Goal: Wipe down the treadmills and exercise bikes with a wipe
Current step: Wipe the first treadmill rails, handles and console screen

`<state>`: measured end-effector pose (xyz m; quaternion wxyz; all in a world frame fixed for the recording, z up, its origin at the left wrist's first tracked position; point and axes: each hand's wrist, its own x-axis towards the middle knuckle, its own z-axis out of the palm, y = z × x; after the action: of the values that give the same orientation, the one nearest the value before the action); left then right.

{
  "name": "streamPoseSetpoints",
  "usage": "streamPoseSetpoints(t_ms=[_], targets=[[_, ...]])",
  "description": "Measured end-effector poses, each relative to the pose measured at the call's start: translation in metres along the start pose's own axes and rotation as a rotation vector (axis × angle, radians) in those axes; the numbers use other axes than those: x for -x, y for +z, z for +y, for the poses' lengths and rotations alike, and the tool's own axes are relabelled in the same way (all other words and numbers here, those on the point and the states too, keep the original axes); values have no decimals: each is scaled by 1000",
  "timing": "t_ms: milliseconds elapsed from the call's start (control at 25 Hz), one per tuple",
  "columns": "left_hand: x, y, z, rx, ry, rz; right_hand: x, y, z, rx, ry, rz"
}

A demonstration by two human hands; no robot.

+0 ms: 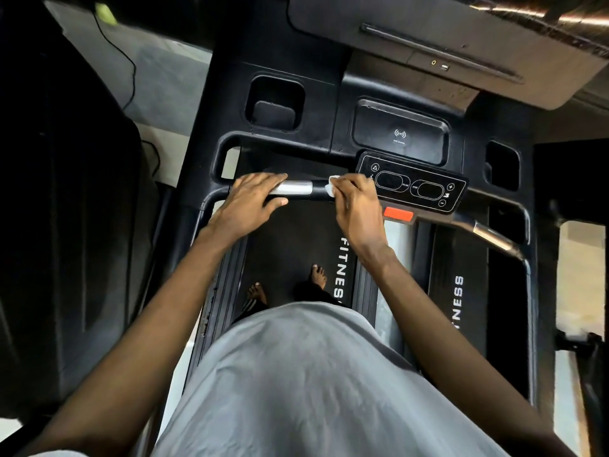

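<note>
I stand on a black treadmill, its belt (pixel 290 239) below me. A black front handlebar with a silver grip sensor (pixel 296 188) crosses the console. My left hand (pixel 250 206) wraps around the bar at the silver sensor's left end. My right hand (pixel 356 206) presses a small white wipe (pixel 330 189) against the bar just right of the sensor. Only a corner of the wipe shows past my fingers. The control panel (pixel 412 184) with oval buttons lies right beside my right hand.
A red stop tab (pixel 398 214) sits under the panel. Above are a cup holder (pixel 275 103), a wireless charging pad (pixel 400 136) and the tilted screen housing (pixel 461 44). A second silver grip (pixel 494 239) is at the right. A cable (pixel 131 70) runs on the floor at the left.
</note>
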<state>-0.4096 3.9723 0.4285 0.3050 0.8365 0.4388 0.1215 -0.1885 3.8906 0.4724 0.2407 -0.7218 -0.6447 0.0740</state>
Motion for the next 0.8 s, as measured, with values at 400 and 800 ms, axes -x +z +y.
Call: streamPoseSetpoints(t_ms=[400,800], targets=[[24,-9,-30,-107,-80,108,2,15,-23,230,-111,-285],[22,-6,-30,-36,-148,125,-6,24,-40,290,-134,-400]])
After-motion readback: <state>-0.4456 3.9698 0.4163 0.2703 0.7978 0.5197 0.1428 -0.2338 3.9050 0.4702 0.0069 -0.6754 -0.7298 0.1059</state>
